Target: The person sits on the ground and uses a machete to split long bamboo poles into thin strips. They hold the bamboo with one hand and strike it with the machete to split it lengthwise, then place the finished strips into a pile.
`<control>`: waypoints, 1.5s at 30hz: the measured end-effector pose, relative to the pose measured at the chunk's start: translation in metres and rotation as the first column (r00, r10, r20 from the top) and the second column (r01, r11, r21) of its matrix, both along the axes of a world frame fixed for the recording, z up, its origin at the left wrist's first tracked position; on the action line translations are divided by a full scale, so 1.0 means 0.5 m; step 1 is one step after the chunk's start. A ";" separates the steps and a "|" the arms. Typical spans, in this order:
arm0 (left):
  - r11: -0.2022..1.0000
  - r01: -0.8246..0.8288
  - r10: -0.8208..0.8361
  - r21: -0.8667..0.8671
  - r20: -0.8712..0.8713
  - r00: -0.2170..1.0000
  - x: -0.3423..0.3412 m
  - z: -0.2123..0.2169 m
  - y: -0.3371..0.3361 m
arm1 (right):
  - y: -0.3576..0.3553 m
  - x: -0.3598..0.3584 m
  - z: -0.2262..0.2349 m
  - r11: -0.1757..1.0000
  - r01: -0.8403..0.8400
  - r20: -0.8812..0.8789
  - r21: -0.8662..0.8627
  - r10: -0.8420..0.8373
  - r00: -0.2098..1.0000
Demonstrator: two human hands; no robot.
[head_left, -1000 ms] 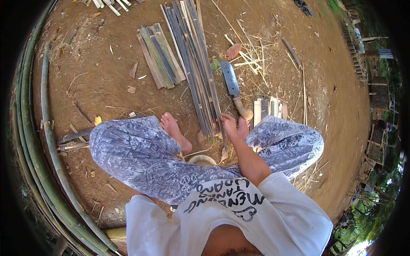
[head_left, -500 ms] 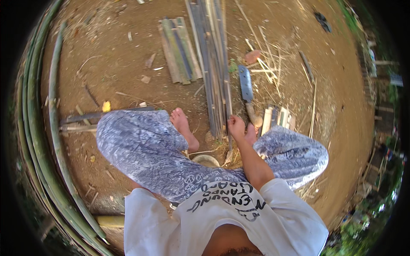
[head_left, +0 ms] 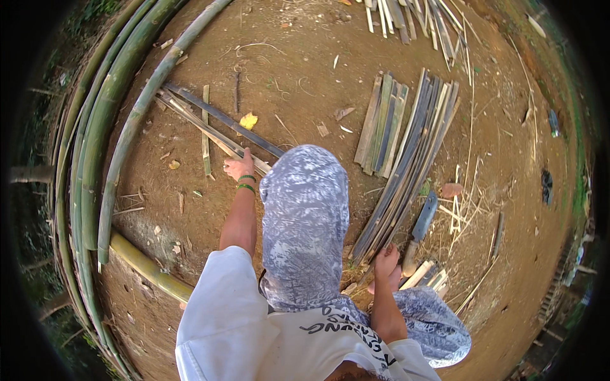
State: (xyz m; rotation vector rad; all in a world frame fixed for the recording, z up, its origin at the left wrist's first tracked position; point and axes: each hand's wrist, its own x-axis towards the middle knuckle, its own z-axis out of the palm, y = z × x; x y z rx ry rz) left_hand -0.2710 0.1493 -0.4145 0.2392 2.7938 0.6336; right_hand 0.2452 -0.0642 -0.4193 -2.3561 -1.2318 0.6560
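Observation:
My left hand (head_left: 239, 166) reaches past my raised knee to a small pile of split bamboo strips (head_left: 216, 134) on the ground at the left. Its thumb and fingers are spread and touch the edge of the pile. Beside my right foot, my right hand (head_left: 386, 261) is closed at the near end of a long bundle of dark bamboo strips (head_left: 410, 168). A single strip seems to run under its fingers, though they partly hide it. Just right of the bundle lies a broad-bladed machete (head_left: 424, 217) with a wooden handle.
Long green bamboo poles (head_left: 101, 140) line the left side, with a yellowish bamboo piece (head_left: 149, 267) near them. Shorter flat slats (head_left: 381, 124) lie left of the long bundle. More strips (head_left: 413, 22) are at the far side. Short cut pieces (head_left: 426, 277) lie by my right knee.
My view has swung left. My left arm has come into sight, stretched out to the strips on the left. My right hand stays near the end of the long bundle.

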 end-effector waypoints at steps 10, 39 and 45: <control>0.859 0.368 -0.347 -0.355 0.126 0.930 0.056 0.046 0.132 | -0.011 0.009 0.001 0.999 0.014 0.043 -0.044 -0.012 0.999; 0.520 0.401 -0.652 0.755 0.653 -0.385 0.499 0.042 0.082 | 0.266 -0.251 0.207 0.987 0.110 -0.390 0.118 -0.056 0.919; 0.457 0.588 -0.886 0.668 0.400 0.233 0.380 -0.068 0.106 | 0.159 -0.171 0.129 0.921 0.341 -0.193 0.191 -0.305 0.933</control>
